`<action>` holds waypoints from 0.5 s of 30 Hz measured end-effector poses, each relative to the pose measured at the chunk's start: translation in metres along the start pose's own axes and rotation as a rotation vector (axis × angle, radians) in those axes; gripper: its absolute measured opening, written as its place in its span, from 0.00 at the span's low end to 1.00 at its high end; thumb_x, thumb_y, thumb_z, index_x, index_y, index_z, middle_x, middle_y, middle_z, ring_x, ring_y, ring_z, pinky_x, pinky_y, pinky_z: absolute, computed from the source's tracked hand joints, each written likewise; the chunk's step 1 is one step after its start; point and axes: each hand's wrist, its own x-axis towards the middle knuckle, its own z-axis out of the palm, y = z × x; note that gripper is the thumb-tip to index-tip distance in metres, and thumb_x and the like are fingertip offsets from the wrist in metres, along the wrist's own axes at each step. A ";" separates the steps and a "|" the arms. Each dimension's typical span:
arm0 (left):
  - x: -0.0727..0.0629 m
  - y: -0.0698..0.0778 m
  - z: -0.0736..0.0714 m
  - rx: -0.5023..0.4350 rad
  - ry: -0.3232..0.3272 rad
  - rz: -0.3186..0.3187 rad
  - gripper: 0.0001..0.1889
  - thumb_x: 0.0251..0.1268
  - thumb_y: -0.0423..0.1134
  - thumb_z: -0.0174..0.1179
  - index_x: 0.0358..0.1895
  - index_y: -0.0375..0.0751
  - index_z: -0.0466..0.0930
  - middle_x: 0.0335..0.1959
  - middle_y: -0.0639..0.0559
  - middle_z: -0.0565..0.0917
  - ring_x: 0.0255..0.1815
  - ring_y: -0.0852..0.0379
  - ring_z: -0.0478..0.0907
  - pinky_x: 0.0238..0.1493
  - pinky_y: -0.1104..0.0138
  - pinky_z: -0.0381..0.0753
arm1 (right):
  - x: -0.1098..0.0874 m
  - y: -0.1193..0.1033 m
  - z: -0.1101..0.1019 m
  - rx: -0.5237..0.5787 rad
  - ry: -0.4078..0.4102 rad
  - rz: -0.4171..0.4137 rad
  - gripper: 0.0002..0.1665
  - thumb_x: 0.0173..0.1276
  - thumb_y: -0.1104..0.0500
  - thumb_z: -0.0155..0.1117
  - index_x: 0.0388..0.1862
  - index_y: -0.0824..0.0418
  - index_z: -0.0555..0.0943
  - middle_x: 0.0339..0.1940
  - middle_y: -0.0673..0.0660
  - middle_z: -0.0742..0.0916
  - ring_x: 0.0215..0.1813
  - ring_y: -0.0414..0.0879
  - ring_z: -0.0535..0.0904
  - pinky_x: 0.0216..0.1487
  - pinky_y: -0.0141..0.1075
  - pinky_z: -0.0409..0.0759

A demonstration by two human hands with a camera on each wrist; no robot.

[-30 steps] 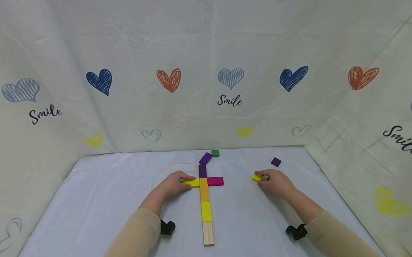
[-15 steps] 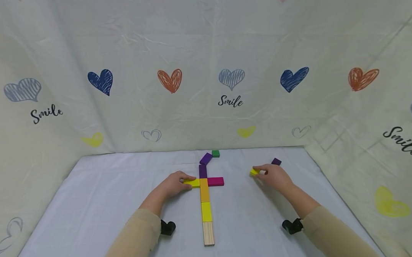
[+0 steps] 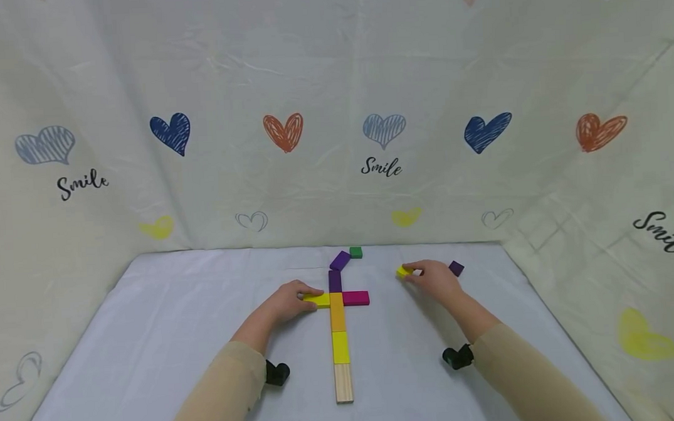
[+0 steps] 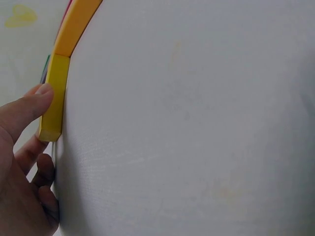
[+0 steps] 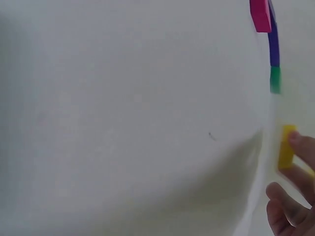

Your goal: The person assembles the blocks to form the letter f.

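My left hand (image 3: 287,302) pinches a yellow block (image 3: 321,300) between thumb and fingers. That block lies flat, its end touching the side of an orange block (image 3: 337,312). Opposite it, a magenta block (image 3: 356,298) touches the orange one. A smaller yellow block (image 3: 403,272) is pinched in the fingertips of my right hand (image 3: 435,281), held over the cloth right of the row. In the right wrist view this yellow block (image 5: 286,147) appears near the right edge, slightly blurred. Beyond the orange block lie two purple blocks (image 3: 335,281), the farther one slanted, and a green block (image 3: 356,252).
Toward me the row continues with a yellow block (image 3: 340,348) and a plain wooden block (image 3: 343,383). A loose dark purple block (image 3: 457,268) lies just beyond my right hand. Behind the white cloth (image 3: 204,279) rises a heart-printed sheet (image 3: 325,192).
My right hand has carried the small yellow block leftward and farther away, toward the green block's side. My left hand keeps its hold on the yellow block in the row.
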 end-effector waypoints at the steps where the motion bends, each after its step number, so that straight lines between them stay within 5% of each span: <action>1: 0.000 0.000 0.000 -0.001 -0.001 0.001 0.16 0.66 0.44 0.65 0.56 0.65 0.85 0.62 0.51 0.77 0.68 0.44 0.67 0.69 0.44 0.65 | 0.003 -0.002 0.001 0.003 0.002 -0.002 0.21 0.69 0.51 0.67 0.60 0.52 0.83 0.58 0.60 0.84 0.50 0.54 0.79 0.46 0.45 0.80; 15: 0.004 -0.004 -0.001 0.007 -0.013 0.017 0.16 0.66 0.45 0.65 0.56 0.66 0.84 0.61 0.53 0.77 0.66 0.45 0.68 0.68 0.45 0.66 | 0.050 -0.031 0.024 0.051 0.002 0.110 0.23 0.72 0.51 0.63 0.64 0.54 0.80 0.65 0.60 0.80 0.69 0.62 0.69 0.68 0.56 0.66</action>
